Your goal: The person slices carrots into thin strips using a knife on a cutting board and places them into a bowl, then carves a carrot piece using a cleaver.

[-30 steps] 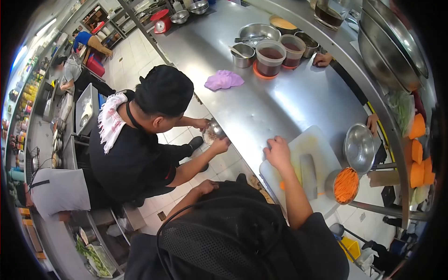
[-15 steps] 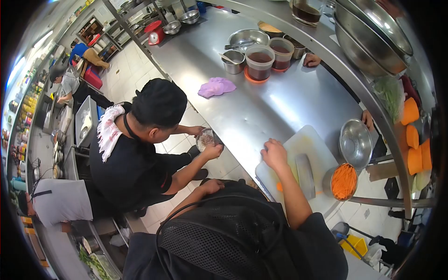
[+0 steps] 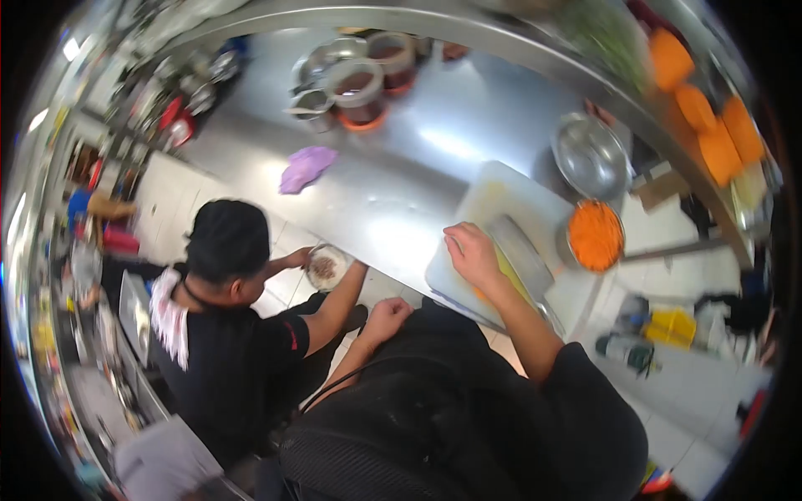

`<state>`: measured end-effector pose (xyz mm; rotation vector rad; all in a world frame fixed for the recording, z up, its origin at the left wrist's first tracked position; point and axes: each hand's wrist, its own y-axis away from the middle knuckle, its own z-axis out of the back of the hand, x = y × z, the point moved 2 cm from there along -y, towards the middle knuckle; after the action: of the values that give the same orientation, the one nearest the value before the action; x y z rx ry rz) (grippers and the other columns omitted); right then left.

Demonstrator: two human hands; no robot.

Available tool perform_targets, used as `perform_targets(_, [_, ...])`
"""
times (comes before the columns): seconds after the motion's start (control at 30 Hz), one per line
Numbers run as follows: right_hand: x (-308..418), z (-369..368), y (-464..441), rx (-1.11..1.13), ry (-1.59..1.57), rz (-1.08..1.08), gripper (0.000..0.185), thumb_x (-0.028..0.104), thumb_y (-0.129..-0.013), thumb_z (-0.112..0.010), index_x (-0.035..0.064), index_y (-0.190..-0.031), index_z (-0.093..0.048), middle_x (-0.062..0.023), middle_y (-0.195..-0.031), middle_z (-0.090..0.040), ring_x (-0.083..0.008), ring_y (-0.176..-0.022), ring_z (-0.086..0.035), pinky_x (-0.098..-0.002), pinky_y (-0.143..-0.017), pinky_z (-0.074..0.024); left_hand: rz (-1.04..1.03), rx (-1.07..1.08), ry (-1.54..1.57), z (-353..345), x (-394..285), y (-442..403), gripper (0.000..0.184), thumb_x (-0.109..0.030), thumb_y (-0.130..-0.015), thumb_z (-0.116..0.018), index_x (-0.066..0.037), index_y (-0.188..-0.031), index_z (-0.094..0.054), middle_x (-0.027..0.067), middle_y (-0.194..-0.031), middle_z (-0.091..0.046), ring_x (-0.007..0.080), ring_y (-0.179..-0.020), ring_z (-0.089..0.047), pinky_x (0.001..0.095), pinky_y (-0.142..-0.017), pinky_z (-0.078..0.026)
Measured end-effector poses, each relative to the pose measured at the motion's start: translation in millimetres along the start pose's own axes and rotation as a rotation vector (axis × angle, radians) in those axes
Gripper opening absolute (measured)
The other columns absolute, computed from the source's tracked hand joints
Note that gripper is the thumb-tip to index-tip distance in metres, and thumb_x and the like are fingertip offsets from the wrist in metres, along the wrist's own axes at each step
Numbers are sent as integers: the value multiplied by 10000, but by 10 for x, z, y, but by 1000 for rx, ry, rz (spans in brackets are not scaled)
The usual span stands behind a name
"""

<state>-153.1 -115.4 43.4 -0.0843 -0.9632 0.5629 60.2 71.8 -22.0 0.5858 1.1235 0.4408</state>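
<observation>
My right hand (image 3: 472,253) hovers at the near edge of a white cutting board (image 3: 480,196), its fingers bent and slightly apart from the thumb, with nothing visible in it. Beside it on the board lies a broad-bladed knife (image 3: 520,255). My left hand (image 3: 388,320) is loosely closed in front of my waist, and no object shows in it. At the board's right side stands a metal container of shredded carrot (image 3: 596,236). Behind that is a shiny steel bowl (image 3: 591,156).
At my left, a co-worker (image 3: 230,284) holds a bowl of food (image 3: 327,267) by the table edge. A purple cloth (image 3: 307,169) and plastic tubs of dark liquid (image 3: 357,88) are on the steel table (image 3: 376,179). Carrot chunks (image 3: 718,154) sit on the overhead shelf (image 3: 535,46).
My view has swung to the right. My right hand has lifted from the table edge, and my left hand has moved away from my waist. The co-worker's near hand has reached toward the table edge.
</observation>
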Motion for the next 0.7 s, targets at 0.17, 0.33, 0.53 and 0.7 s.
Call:
perform_targets(0.17, [-136,681,706,-216,36,-334,95,81,-939,-686,25,-1010,-717,-144,-962,-702,-347,-887,-695,-430,-777,-561,-359,17,-234,-185,-1128,-19,273,-201,-901,-802,-20,-1088,-719,110,-857,-690,265,-828,-690,361,-769,-556])
perform_targets(0.33, [-2,1142,1387,-340,212,-383,133,57,-917,-701,46,-1050,-707,-142,-987,-659,-330,-883,-674,-429,-766,-548,-921,-8,-332,-668,-1602,10,552,-163,-848,-820,-74,-1356,-625,178,-1328,-617,407,-1251,-551,477,-1060,-489])
perform_targets(0.53, [206,1149,2162,-378,650,-372,206,92,-907,-698,69,-1111,-718,-134,-1092,-651,-349,-1049,-631,-465,-850,-523,-913,-25,-171,-890,-1285,-453,488,-138,-855,-817,-47,-1311,-671,154,-1202,-704,345,-1120,-644,416,-994,-528])
perform_targets(0.7, [44,1187,2198,-322,568,-456,321,57,-898,-643,83,-1209,-716,-136,-1159,-681,-350,-1074,-649,-459,-894,-516,-743,56,3,-802,-1225,-507,445,-78,-883,-823,-12,-1300,-680,83,-1050,-721,125,-889,-663,283,-794,-560])
